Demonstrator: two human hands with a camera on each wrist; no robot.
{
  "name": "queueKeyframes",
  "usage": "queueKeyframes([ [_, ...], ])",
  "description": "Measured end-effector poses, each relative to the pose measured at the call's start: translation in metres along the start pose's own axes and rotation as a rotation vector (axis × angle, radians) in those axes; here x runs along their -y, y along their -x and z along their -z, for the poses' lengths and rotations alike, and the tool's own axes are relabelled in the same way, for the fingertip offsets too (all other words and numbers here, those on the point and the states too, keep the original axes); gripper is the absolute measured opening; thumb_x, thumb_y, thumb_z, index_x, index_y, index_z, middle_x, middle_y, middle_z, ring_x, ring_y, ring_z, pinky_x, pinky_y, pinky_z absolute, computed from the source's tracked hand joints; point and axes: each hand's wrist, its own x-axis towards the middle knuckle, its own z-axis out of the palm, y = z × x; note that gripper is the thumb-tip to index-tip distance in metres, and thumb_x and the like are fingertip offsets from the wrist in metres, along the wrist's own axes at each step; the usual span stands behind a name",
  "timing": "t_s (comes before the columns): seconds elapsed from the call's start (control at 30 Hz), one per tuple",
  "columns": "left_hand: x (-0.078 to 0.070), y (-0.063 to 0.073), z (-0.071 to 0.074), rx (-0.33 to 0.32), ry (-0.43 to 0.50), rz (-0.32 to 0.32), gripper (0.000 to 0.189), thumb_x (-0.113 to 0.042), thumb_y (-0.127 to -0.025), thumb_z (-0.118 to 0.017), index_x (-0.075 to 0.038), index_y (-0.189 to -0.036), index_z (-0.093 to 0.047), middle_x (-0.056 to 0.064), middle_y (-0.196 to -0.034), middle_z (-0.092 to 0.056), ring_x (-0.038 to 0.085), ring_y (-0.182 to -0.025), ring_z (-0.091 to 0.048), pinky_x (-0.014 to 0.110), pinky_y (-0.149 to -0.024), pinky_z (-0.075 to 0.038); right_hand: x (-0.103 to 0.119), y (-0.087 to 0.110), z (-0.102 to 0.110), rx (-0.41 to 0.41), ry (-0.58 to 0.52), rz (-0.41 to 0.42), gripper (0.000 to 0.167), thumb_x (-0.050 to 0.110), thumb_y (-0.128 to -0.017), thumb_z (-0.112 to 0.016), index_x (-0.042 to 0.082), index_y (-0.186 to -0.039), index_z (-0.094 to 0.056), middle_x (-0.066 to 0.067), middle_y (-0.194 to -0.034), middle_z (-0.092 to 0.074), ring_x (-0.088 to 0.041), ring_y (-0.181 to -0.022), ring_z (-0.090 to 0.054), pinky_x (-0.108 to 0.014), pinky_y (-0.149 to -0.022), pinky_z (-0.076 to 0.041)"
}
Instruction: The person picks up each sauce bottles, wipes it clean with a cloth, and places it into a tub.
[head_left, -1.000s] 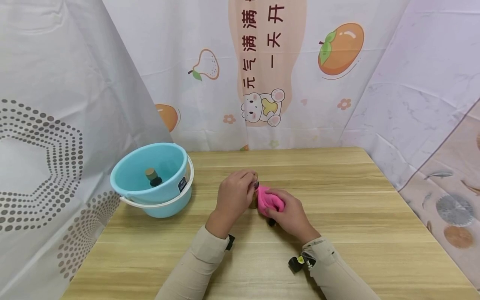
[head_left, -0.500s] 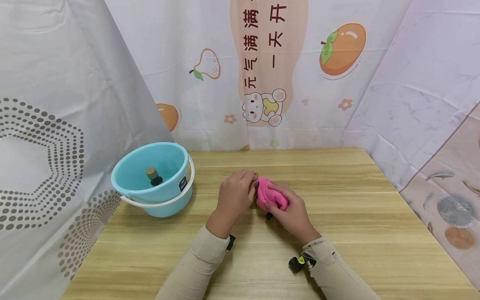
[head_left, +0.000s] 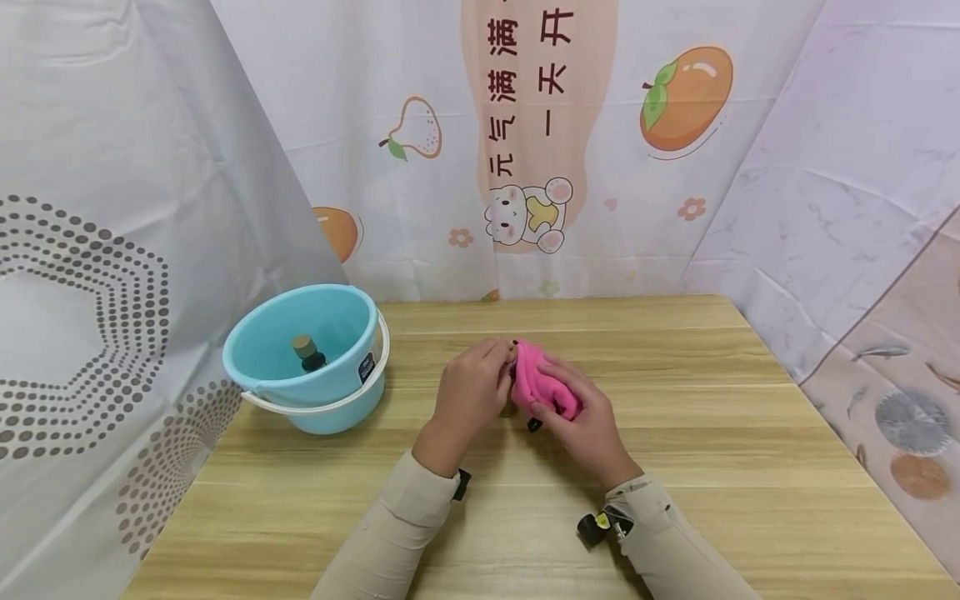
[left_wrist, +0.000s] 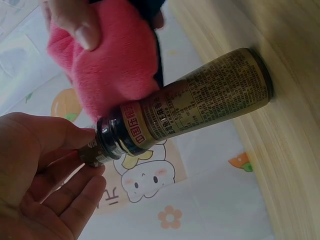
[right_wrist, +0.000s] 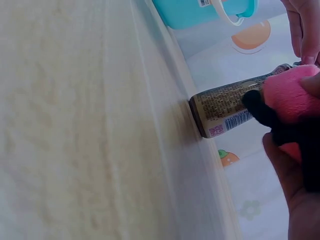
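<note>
A bottle with a gold, text-covered label [left_wrist: 215, 92] stands upright on the table, mostly hidden behind the hands in the head view. My left hand [head_left: 468, 383] pinches its cap [left_wrist: 91, 153] between thumb and fingers. In my right hand [head_left: 596, 429] I grip a bunched pink cloth [head_left: 536, 387], which lies against the bottle's neck and upper side. A black piece [right_wrist: 285, 125] sticks out below the cloth by the right hand; what it is I cannot tell.
At the left of the wooden table [head_left: 735, 500] stands a light blue bucket [head_left: 322, 425] with a white handle. Inside it is another dark bottle with a brown cap [head_left: 303, 345]. Printed curtains [head_left: 427, 200] hang behind the table and at both sides.
The right hand has shifted the pink cloth upward along the bottle, from its side toward the neck. The left hand stays at the cap.
</note>
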Motion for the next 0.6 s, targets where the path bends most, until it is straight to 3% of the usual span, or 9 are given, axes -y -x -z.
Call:
queueKeyframes([
  [0.27, -0.0009, -0.0005, -0.0009, 0.008, 0.003, 0.005, 0.007, -0.006, -0.092, -0.075, -0.008, -0.098, -0.072, 0.002, -0.098, -0.073, 0.015, -0.082, -0.072, 0.026, -0.069, -0.061, -0.0058, 0.0001, 0.0021, 0.073, 0.105, -0.081, 0.054, 0.019, -0.089, -0.084, 0.026, -0.139, -0.066, 0.004, -0.148, -0.059, -0.02, -0.136, -0.056, -0.02, -0.109, -0.047],
  [0.6, -0.001, 0.0001, -0.0026, -0.002, 0.004, -0.005, 0.011, -0.007, -0.088, -0.078, -0.009, -0.095, -0.07, 0.001, -0.095, -0.071, 0.012, -0.075, -0.068, 0.024, -0.063, -0.058, -0.007, 0.0006, 0.0019, 0.126, 0.175, -0.18, 0.055, 0.02, -0.087, -0.086, 0.029, -0.137, -0.067, 0.007, -0.147, -0.059, -0.016, -0.135, -0.057, -0.04, -0.111, -0.049],
])
